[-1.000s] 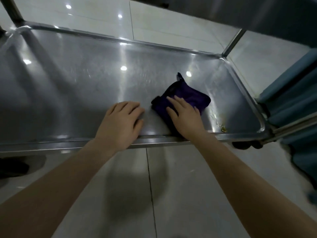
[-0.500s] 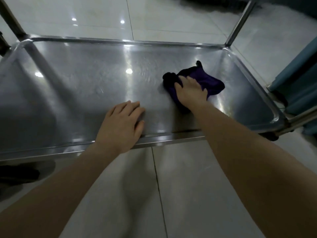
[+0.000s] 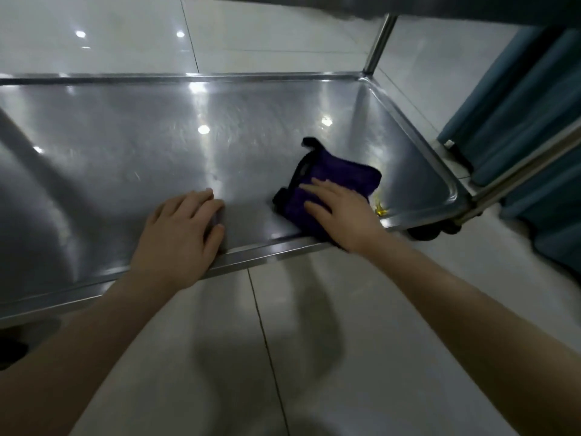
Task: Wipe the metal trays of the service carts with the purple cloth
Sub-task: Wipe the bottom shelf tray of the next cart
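- One metal tray (image 3: pixel 125 146) of a service cart fills the upper half of the view. It is shallow, with a raised rim all round, and lights glint off its floor.
- One purple cloth (image 3: pixel 345 173) lies bunched inside the tray, at the right end near the front rim. A dark edging shows along its left side.
- Two hands are in view. The left hand (image 3: pixel 179 237) lies palm down across the tray's front rim, fingers straight and close together, grasping nothing. The right hand (image 3: pixel 342 212) presses flat on the cloth, fingers straight and spread rather than curled round it.
- A few small yellow specks (image 3: pixel 379 210) sit on the tray floor, just right of the cloth and the right hand.
- One upright post (image 3: pixel 379 42) rises from the tray's far right corner.
- One dark caster (image 3: pixel 423 233) shows under the near right corner.
- Blue fabric (image 3: pixel 518 127) hangs in folds beyond the tray's right end.
- Pale glossy floor tiles (image 3: pixel 314 341) lie beneath, with both forearms reaching over them.
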Tool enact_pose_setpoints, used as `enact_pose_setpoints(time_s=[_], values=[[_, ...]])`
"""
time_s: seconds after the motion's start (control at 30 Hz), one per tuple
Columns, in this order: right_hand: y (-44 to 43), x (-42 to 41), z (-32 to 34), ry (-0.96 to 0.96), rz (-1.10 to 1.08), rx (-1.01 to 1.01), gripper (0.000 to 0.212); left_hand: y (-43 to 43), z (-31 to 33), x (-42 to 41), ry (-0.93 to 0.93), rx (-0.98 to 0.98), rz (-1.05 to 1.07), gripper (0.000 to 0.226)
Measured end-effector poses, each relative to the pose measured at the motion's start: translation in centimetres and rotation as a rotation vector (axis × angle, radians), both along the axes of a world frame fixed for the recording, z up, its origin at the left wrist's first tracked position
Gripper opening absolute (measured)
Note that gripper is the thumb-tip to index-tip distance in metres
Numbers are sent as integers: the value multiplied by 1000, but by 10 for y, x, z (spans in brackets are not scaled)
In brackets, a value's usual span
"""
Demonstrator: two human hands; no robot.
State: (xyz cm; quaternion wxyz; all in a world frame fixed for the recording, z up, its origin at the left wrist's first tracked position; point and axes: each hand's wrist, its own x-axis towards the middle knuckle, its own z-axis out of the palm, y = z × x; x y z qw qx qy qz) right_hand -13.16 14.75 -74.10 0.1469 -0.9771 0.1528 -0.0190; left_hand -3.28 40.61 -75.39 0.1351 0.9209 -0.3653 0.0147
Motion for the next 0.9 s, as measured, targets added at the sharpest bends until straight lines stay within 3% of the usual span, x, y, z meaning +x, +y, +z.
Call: enact_pose_setpoints(time_s=[0.2, 0.37, 0.53, 0.7, 0.9], values=[[-51, 76, -8, 9, -256, 26, 47, 2, -3, 0, -12, -6, 9, 51], [-30, -10, -9, -12, -108, -13, 45, 1, -2, 3, 8, 17, -2, 61], [-15, -83, -7, -105, -110, -74, 42, -42, 14, -9, -45, 116, 77, 59], [-68, -15, -8, 6, -196, 6, 46, -130, 6, -45, -3, 29, -123, 48], [-110, 31, -4, 28, -331, 62, 47, -140, -8, -51, -56, 31, -131, 52]])
